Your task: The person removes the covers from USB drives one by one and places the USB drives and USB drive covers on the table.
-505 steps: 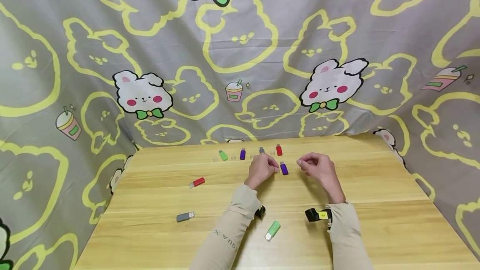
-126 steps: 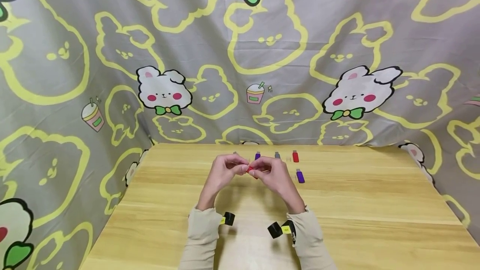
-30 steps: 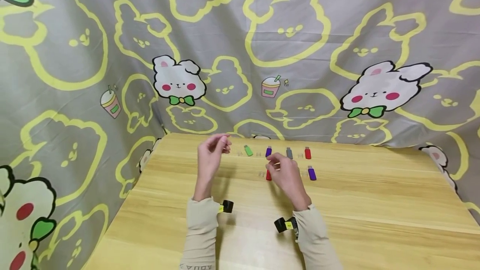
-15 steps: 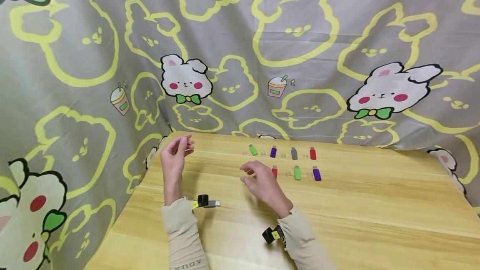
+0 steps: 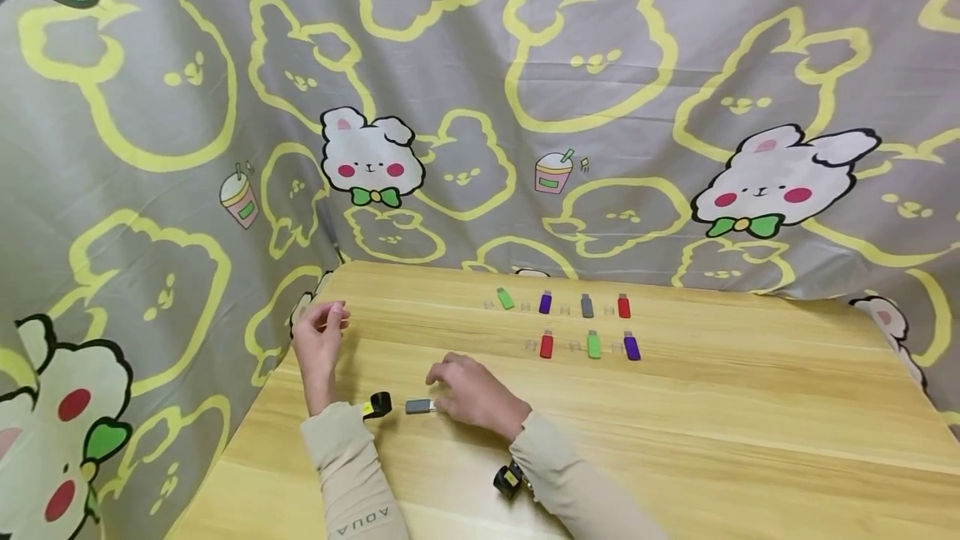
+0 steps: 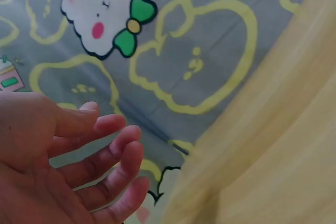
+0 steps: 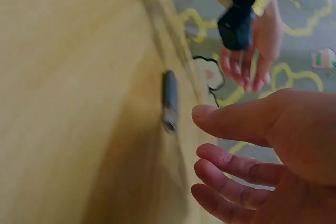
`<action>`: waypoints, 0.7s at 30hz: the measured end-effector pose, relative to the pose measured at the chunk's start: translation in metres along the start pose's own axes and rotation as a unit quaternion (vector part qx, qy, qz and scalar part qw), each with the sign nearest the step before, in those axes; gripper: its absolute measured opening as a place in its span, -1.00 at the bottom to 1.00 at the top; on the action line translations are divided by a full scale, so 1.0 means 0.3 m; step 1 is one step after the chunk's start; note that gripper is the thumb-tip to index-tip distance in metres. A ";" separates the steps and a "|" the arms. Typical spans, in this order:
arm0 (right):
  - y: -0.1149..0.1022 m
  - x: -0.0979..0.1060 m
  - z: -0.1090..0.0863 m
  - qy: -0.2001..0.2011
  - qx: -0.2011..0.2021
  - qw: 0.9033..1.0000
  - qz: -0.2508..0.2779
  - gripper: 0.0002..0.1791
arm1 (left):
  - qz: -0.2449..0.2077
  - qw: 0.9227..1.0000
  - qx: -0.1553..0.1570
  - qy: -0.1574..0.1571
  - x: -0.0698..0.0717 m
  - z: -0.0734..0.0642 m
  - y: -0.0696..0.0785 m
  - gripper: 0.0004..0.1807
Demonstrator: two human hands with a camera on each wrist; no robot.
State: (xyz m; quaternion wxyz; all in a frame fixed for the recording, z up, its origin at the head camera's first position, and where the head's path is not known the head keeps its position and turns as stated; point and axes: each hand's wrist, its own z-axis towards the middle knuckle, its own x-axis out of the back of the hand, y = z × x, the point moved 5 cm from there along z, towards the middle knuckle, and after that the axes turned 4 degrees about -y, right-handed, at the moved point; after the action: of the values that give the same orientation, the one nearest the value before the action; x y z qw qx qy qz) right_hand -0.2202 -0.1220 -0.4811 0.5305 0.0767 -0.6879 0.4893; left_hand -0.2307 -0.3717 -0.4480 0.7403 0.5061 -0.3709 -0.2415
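Note:
A grey USB stick point(image 5: 418, 407) lies on the table at front left, its metal plug toward my right hand point(image 5: 478, 394). That hand reaches over the plug end with parted, slightly bent fingers. In the right wrist view its thumb and fingers stand apart beside the grey stick, holding nothing. My left hand point(image 5: 318, 350) hovers near the table's left edge. Its fingers are loosely curled around air, as the left wrist view also shows. Farther back, a red USB stick point(image 5: 547, 345), a green one point(image 5: 594, 345) and a purple one point(image 5: 632, 347) form the nearer row.
Behind them runs a second row: a green stick point(image 5: 506, 299), a purple stick point(image 5: 545, 302), a grey stick point(image 5: 587, 306) and a red stick point(image 5: 624, 306). Small clear caps point(image 5: 531, 345) lie to the left of sticks. A patterned curtain point(image 5: 465, 65) surrounds the wooden table point(image 5: 720, 407).
Over seconds, the red and green sticks from the table's front joined the purple one in the nearer row. Lately both hands moved left and nearer, the right one to the loose grey stick.

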 end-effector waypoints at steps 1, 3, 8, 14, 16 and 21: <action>-0.004 -0.013 0.005 -0.008 -0.003 1.000 -0.006 -0.66 | 0.011 1.000 0.000 -0.003 -0.003 0.001 -0.006 -0.72; -0.014 -0.036 0.017 -0.010 0.001 1.000 -0.019 -0.67 | 0.025 1.000 0.004 -0.012 -0.010 0.001 -0.016 -0.71; -0.042 -0.073 0.042 0.005 0.034 0.998 -0.044 -0.76 | 0.034 0.999 0.017 -0.026 -0.018 -0.001 -0.026 -0.67; -0.052 -0.085 0.049 0.008 0.062 0.997 -0.042 -0.83 | 0.032 0.999 0.022 -0.032 -0.020 -0.002 -0.021 -0.68; -0.047 -0.082 0.045 0.000 0.057 0.998 -0.029 -0.81 | 0.025 0.999 0.021 -0.038 -0.025 -0.003 -0.015 -0.68; -0.028 -0.059 0.027 -0.022 0.028 0.999 -0.009 -0.80 | -0.001 0.998 0.027 -0.060 -0.042 -0.001 -0.007 -0.66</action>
State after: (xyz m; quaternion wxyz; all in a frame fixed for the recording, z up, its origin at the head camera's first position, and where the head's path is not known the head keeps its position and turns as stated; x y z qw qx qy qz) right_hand -0.2128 -0.1398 -0.4901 0.5172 0.1078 -0.6849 0.5018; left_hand -0.2382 -0.3631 -0.4540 0.7022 0.5109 -0.4210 -0.2619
